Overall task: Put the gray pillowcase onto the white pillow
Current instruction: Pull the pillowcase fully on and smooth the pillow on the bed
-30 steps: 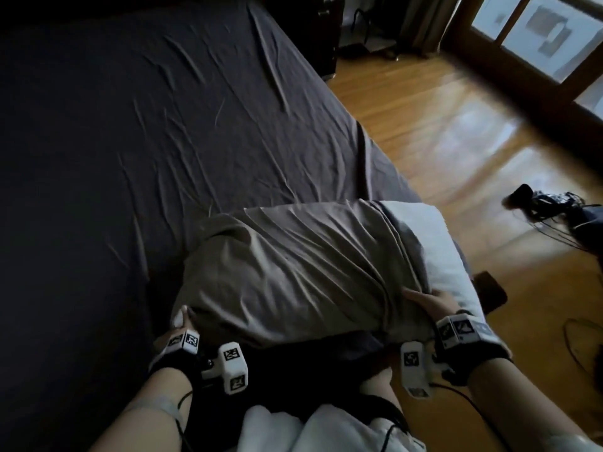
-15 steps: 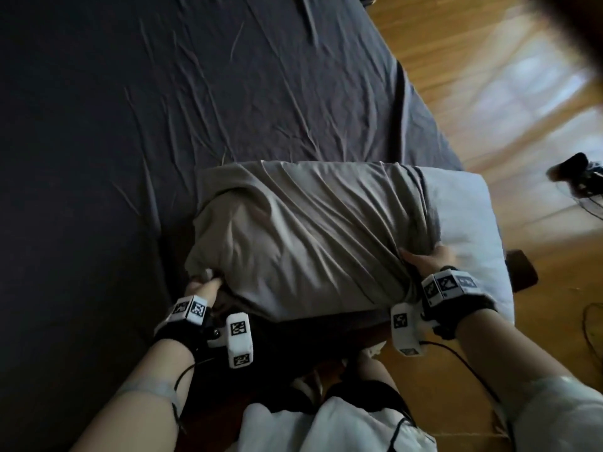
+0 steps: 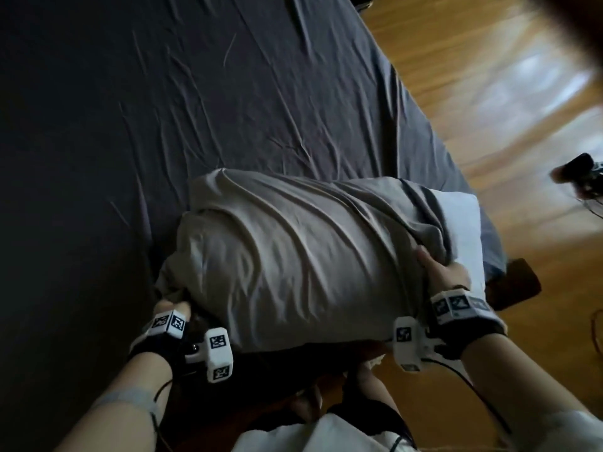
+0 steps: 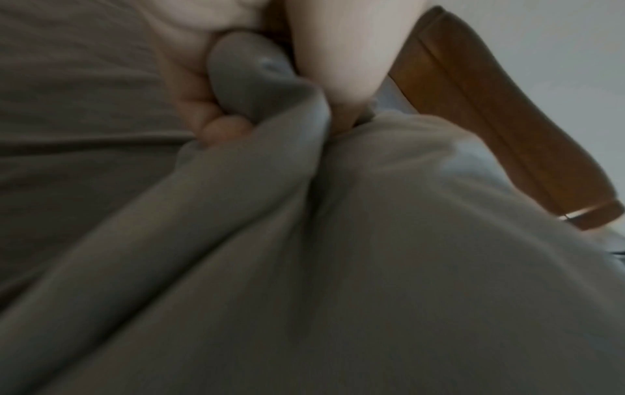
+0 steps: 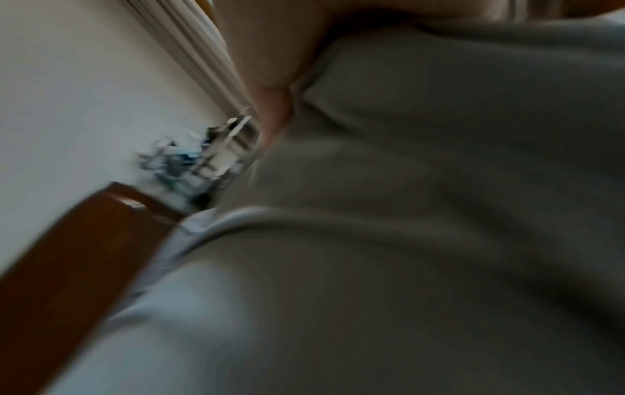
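A: Where is the white pillow (image 3: 463,230) right now?

B: On the near edge of the bed (image 3: 163,125), lying crosswise on the dark sheet. The gray pillowcase (image 3: 293,256) covers most of it — only the right end sticks out bare, over the corner of the mattress.

A: And the hands?

B: The left hand (image 3: 171,309) is at the near left corner. In the left wrist view its fingers (image 4: 216,125) and thumb are curled round a bunched fold of the pillowcase, clamped tight on the cloth. The right hand (image 3: 443,272) is at the pillowcase's open edge on the right, thumb on top of the gray fabric, the rest of the fingers tucked under and out of sight. From the right wrist camera the thumb presses against the hem, though that picture is blurred.

A: Anything else around?

B: A wooden floor (image 3: 489,93) to the right of the bed, and some dark gear with cables (image 3: 577,177) lying on it — too blurred to name.
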